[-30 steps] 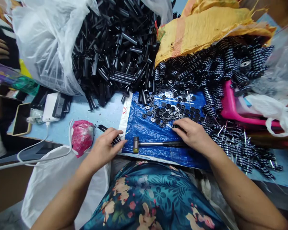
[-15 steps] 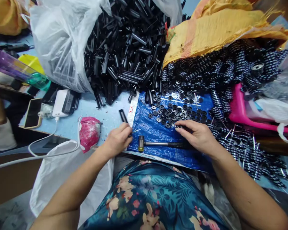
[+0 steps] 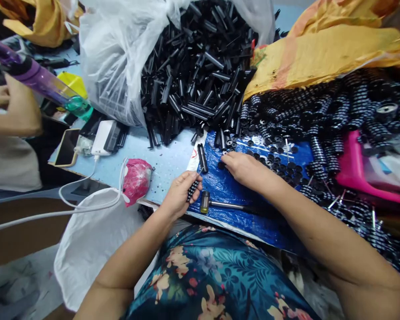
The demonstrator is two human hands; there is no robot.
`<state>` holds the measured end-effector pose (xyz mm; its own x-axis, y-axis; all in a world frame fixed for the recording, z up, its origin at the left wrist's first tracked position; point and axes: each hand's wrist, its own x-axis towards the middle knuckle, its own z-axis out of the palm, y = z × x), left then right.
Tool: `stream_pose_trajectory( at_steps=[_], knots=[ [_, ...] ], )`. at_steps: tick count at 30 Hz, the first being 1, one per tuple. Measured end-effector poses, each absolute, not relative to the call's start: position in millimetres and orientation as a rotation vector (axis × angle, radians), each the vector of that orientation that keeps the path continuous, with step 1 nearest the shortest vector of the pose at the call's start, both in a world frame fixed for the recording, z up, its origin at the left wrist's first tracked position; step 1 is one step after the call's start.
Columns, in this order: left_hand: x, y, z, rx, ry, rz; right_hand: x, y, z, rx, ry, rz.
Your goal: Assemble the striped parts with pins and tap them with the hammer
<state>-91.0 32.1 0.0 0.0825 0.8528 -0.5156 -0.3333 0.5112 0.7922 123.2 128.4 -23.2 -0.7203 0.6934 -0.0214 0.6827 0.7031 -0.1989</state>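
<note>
One black tube (image 3: 203,158) lies near the blue sheet's (image 3: 218,186) left edge, long axis running from the bench's (image 3: 166,171) front edge, just beyond the left hand (image 3: 181,192) gripping a dotted roller (image 3: 192,190), the right hand (image 3: 245,167) farther, its hold unclear.

Across the blue table (image 3: 168,153), a phone (image 3: 66,149) hugs the front edge, white device (image 3: 103,138) near it; pink bundle (image 3: 138,180) and blue sheet (image 3: 220,189) meet that edge too, black tubes (image 3: 200,75) heaped beyond!
</note>
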Motion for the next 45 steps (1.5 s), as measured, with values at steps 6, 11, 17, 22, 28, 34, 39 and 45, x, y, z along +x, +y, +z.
stream_pose_trajectory(
  at_steps=[6,11,17,22,28,34,39,45],
  knots=[
    [-90.7,31.6,0.0,0.512,1.057,0.913,129.0,118.2,-17.4,-1.227,-2.571,0.563],
    [-77.8,22.5,6.5,0.673,0.955,0.81,140.3,84.9,3.6,-1.236,-1.606,1.45],
    [-57.4,16.4,10.6,0.748,0.884,0.737,143.9,54.1,4.1,-1.163,-1.053,1.801],
    [-55.0,12.9,9.2,0.769,0.919,0.733,152.7,46.8,0.6,-1.186,-1.136,1.761],
    [-53.5,10.0,7.9,0.836,0.939,0.657,160.5,44.8,6.4,-1.24,-1.55,1.522],
    [-50.6,8.3,4.2,0.793,0.889,0.735,166.8,41.2,5.5,-1.235,-1.458,1.583],
    [-48.8,8.8,3.5,0.826,0.843,0.694,168.6,35.6,-3.5,-1.223,-1.159,1.826],
    [-46.0,10.1,5.5,0.841,0.863,0.675,168.1,33.7,-7.5,-1.194,-1.118,1.873]
  ],
)
